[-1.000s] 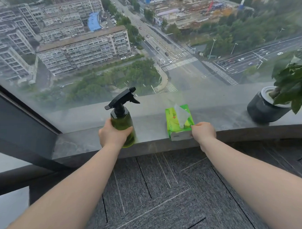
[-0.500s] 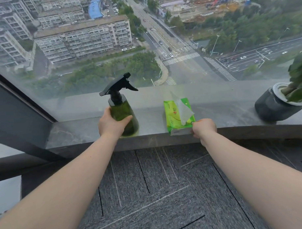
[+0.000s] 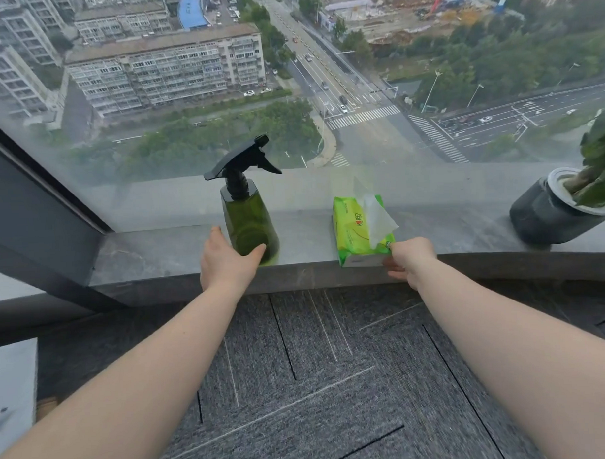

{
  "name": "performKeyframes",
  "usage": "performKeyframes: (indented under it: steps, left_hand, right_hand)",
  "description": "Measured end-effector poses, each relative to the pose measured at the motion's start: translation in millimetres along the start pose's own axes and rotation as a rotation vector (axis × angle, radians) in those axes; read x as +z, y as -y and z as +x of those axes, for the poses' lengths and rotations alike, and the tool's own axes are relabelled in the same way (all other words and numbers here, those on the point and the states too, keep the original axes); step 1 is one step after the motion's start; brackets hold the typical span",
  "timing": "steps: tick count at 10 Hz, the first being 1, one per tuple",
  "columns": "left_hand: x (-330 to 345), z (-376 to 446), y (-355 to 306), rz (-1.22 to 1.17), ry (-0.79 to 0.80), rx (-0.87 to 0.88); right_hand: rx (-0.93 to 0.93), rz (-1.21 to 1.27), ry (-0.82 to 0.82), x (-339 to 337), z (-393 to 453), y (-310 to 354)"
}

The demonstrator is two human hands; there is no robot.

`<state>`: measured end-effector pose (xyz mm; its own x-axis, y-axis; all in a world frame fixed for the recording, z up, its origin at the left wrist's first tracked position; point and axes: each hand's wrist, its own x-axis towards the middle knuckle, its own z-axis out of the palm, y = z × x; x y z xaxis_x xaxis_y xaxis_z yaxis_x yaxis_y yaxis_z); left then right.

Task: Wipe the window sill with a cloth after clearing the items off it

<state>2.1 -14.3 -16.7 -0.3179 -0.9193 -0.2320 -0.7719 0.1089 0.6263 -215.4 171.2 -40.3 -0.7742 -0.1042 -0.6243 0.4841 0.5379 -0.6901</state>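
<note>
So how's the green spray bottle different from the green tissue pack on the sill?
The spray bottle stands upright and tall; the tissue pack lies flat and low. The bottle is dark translucent green with a black trigger head; the pack is bright lime green with a white tissue poking out. The left hand cups the bottle's base; the right hand pinches the pack's near corner. Both rest on the window sill.

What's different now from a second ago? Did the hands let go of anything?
The left hand has loosened: a second ago it gripped the green spray bottle, now its fingers are spread and only touch the bottle's base. The right hand still pinches the near corner of the tissue pack. Bottle, pack and potted plant remain on the sill.
</note>
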Motion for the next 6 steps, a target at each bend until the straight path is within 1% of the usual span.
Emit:
performKeyframes:
  steps: [1, 2, 4, 5, 6]
  left_hand:
    - [1, -2, 4, 0.045, -0.063, 0.009]
    - [3, -6, 9, 0.093, -0.023, 0.035]
    - [8, -16, 10, 0.209, 0.133, 0.079]
    - [11, -20, 7, 0.252, 0.216, 0.096]
    - [14, -19, 2, 0.258, 0.270, 0.116]
  right_hand:
    - [-0.012, -0.024, 0.014, 0, -1, -1]
    - [-0.022, -0.023, 0.016, 1, 1, -3]
    - [-0.048, -0.132, 0.008, -4, 2, -2]
    - [-0.023, -0.194, -0.005, -10, -3, 2]
    - [-0.053, -0.254, -0.036, -12, -12, 5]
